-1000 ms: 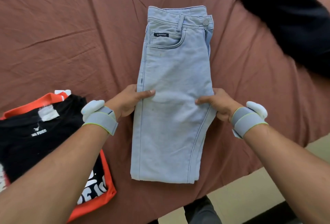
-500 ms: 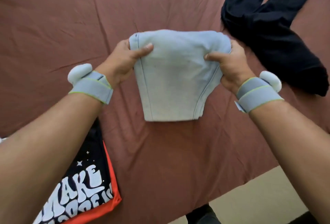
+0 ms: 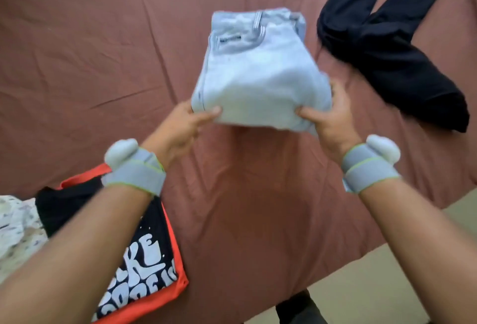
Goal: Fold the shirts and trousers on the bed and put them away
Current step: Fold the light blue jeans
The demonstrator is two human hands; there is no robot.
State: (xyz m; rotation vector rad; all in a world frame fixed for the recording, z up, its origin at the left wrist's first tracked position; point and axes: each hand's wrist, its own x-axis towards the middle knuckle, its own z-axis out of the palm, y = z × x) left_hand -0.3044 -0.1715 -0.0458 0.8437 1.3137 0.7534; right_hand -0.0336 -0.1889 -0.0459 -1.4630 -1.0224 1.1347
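Nearest, black-orange shirt (image 3: 144, 259) lies folded at bed's (image 3: 103, 52) near left edge. Left hand (image 3: 180, 127) and right hand (image 3: 333, 122) pinch folded light jeans' (image 3: 258, 73) near corners, over the bedsheet. Black trousers (image 3: 387, 52) sprawl unfolded far right.

A single head-worn wide-angle camera is looking forward and steeply down from above the near edge of the bed (image 3: 103, 39), sitting close over both forearms and taking in a strip of floor (image 3: 387, 285) at lower right.
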